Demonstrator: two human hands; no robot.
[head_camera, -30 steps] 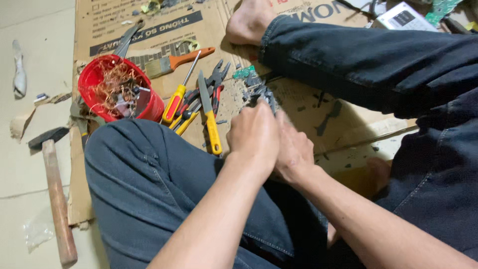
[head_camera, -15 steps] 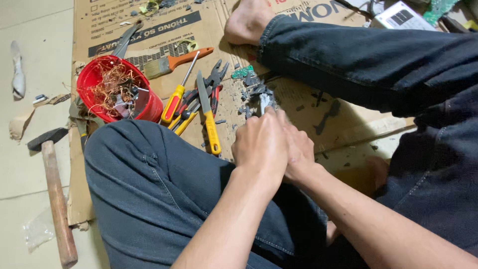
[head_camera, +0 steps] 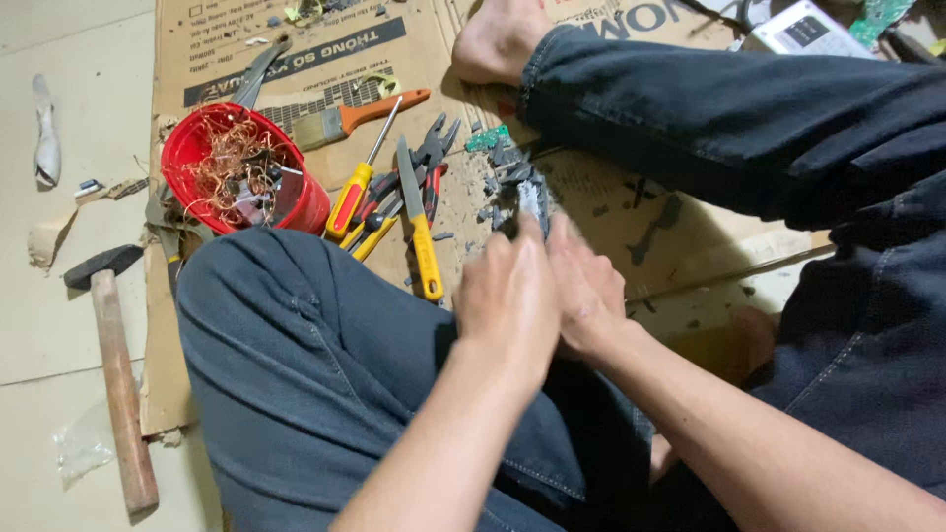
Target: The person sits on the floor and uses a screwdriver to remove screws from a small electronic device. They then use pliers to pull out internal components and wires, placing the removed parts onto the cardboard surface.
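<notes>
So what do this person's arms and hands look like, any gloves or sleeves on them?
No gloves: the left hand and right hand are bare, with no rings or watch in view. Both forearms are uncovered too, no sleeve showing up to the picture's edge. The legs wear dark blue jeans.

Both hands, left hand point(head_camera: 507, 296) & right hand point(head_camera: 589, 291), drew back toward the body, w/ small grey part point(head_camera: 532, 202) now showing above fingertips.

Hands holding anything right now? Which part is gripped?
Both the left hand and right hand close together on a small grey part, gripping its lower end; only its top shows.
</notes>
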